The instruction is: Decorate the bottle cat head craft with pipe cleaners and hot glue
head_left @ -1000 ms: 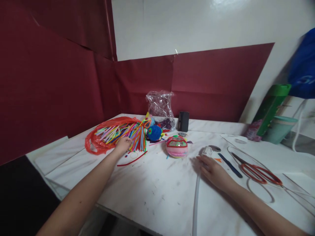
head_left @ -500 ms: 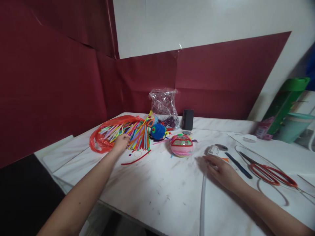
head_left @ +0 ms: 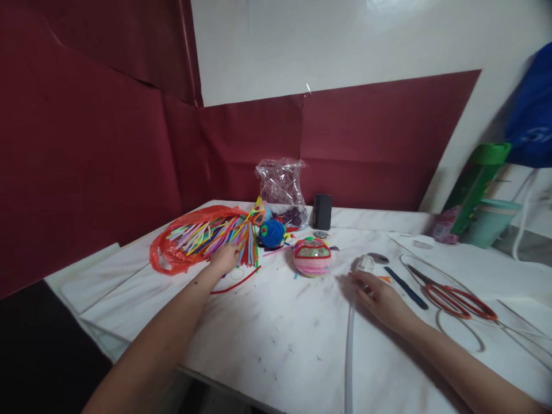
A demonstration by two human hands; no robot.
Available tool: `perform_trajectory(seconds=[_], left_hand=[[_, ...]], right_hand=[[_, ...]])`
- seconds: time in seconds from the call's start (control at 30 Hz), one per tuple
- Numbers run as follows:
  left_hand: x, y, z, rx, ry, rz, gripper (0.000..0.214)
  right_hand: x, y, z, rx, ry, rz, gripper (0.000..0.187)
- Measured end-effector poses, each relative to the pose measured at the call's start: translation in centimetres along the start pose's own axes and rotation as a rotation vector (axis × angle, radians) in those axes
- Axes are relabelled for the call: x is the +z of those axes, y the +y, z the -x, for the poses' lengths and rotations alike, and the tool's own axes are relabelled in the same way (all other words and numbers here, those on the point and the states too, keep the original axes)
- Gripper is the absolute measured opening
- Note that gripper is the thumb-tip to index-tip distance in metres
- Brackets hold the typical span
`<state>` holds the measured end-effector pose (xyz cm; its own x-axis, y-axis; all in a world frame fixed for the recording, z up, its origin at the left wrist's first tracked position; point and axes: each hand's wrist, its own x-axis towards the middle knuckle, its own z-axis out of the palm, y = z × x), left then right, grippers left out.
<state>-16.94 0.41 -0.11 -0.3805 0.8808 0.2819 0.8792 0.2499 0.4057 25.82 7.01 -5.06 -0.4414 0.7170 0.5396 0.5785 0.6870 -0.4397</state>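
Left hand (head_left: 225,259) is curled at the near ends of the pipe cleaners (head_left: 228,231), can't tell if it's pinching any. Right hand (head_left: 379,296) is half-curled by a grey strip (head_left: 349,356), grip unclear too. Pink ball (head_left: 313,265) sits between them.

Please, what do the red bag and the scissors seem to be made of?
The red bag looks like thin, shiny plastic film: crumpled, in loose folds. The scissors seem to have metal blades, dark and thin; their evenly coloured orange-red handles suggest plastic or coated metal.
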Motion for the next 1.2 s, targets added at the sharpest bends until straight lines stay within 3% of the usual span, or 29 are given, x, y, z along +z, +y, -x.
perform_trajectory(seconds=[0.13,0.23,0.47,0.63,0.77,0.83,1.03,1.2], left_hand=[[0.2,-0.1,-0.6,-0.082,-0.062,-0.064,0.026],[0.1,-0.3,-0.9,-0.123,-0.048,-0.029,0.017],[-0.1,-1.3,-1.4,-0.162,-0.004,0.282,0.032],[-0.3,-1.9,-1.4,-0.179,-0.068,0.536,0.029],[-1.6,-2.3,-1.5,-0.183,-0.111,0.638,0.037],[-2.3,-2.6,-1.5,-0.190,-0.081,0.653,0.039],[-3.6,-3.9,-1.9,-0.186,0.157,0.631,0.030],[-3.1,-3.7,-1.7,-0.123,0.183,0.577,0.025]], right_hand=[[0.0,0.0,-0.1,0.036,0.006,-0.015,0.036],[0.0,-0.1,-0.2,0.057,0.000,-0.019,0.037],[-0.2,-0.4,-0.3,0.052,-0.047,0.008,0.039],[-0.4,-0.4,-0.2,0.043,-0.056,0.005,0.037],[-0.4,-0.4,-0.1,0.016,-0.037,0.001,0.035],[-0.3,-0.3,0.0,0.008,-0.029,-0.008,0.034],[-0.1,0.3,0.5,0.036,-0.045,-0.015,0.035],[-0.1,0.4,0.6,0.075,-0.028,-0.044,0.035]])
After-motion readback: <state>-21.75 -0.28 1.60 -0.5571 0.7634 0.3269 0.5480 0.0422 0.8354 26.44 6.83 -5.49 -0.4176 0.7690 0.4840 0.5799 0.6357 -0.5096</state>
